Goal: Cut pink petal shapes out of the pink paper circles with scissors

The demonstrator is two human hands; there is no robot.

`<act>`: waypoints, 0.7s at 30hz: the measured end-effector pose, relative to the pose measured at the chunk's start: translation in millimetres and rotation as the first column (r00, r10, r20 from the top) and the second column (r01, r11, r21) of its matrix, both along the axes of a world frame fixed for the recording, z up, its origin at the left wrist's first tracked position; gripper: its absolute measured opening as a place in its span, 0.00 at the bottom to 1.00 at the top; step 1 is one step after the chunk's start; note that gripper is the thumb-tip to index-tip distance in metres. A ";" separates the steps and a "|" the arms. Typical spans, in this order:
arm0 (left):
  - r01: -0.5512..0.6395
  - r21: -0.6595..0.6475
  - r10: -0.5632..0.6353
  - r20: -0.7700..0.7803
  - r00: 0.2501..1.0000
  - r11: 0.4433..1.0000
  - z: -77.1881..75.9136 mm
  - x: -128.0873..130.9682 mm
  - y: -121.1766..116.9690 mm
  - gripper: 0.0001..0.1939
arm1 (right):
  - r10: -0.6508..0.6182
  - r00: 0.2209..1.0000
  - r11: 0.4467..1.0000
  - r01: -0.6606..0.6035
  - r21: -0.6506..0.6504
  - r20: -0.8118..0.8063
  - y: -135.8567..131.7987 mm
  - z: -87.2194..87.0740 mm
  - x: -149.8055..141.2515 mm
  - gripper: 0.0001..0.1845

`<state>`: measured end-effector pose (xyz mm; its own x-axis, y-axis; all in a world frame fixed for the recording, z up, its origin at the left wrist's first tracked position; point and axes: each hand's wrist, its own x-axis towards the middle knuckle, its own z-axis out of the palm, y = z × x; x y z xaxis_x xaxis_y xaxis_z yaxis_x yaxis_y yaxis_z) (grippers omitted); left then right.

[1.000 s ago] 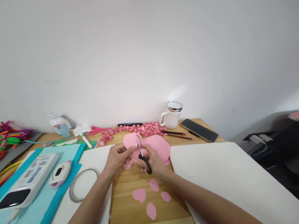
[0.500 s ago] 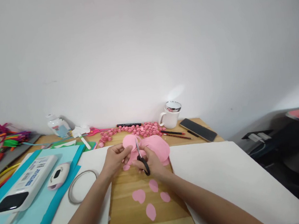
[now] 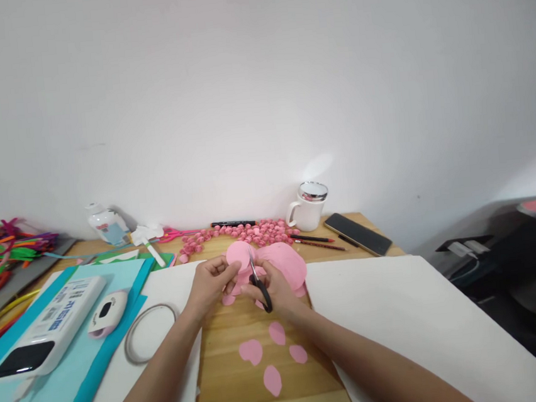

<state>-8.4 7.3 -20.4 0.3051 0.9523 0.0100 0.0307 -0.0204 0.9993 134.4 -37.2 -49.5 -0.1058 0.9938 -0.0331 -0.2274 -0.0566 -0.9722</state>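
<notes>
Between thumb and fingers, my left hand [image 3: 213, 284] pinches a round pink paper disc [image 3: 238, 255], held up above the table. My right hand [image 3: 275, 287] grips black-handled scissors [image 3: 261, 288], their blades pointing up at the disc's right edge. Whether the blades are fully closed is hard to make out. Behind my right hand lie larger pink paper circles [image 3: 289, 264]. Below the hands, several small pink paper petals lie on the wood, among them a pointed petal [image 3: 273, 380] and a heart-shaped piece [image 3: 251, 352].
Pink rolled paper pieces [image 3: 264, 232] are heaped at the back, near a white mug [image 3: 307, 208] and a phone [image 3: 358, 234]. White sheets [image 3: 402, 314] flank the wooden strip. To the left are a tape ring [image 3: 129, 350], a white device [image 3: 52, 326] and colourful pipe cleaners [image 3: 11, 244].
The paper disc and scissors have shifted slightly right in view, along with the whole scene. The blades look closer together and more upright against the disc's edge.
</notes>
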 end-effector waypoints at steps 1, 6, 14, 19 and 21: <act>-0.008 -0.005 0.008 0.005 1.000 1.000 1.0 0.3 -0.4 0.15 | -0.001 1.000 1.000 0.001 -0.003 0.004 0.7 -1.9 -0.1 0.34; -0.030 -0.022 0.031 0.028 0.999 0.999 4.3 1.0 -1.5 0.16 | -0.002 1.000 1.000 0.002 -0.002 0.027 4.0 -10.5 -0.4 0.34; -0.057 -0.011 0.058 0.126 0.990 0.998 1.9 -0.3 2.1 0.16 | 0.011 0.998 1.000 -0.010 -0.020 0.066 -1.2 -2.5 0.7 0.35; -0.072 -0.022 0.075 0.180 0.981 0.997 0.9 -0.5 4.2 0.14 | 0.038 0.997 0.999 -0.036 -0.031 0.062 -1.3 -3.8 -0.5 0.35; -0.056 -0.030 0.060 0.158 0.986 0.998 1.1 -0.8 4.1 0.15 | 0.040 0.998 0.999 -0.039 -0.025 0.052 -0.8 -4.7 -0.9 0.35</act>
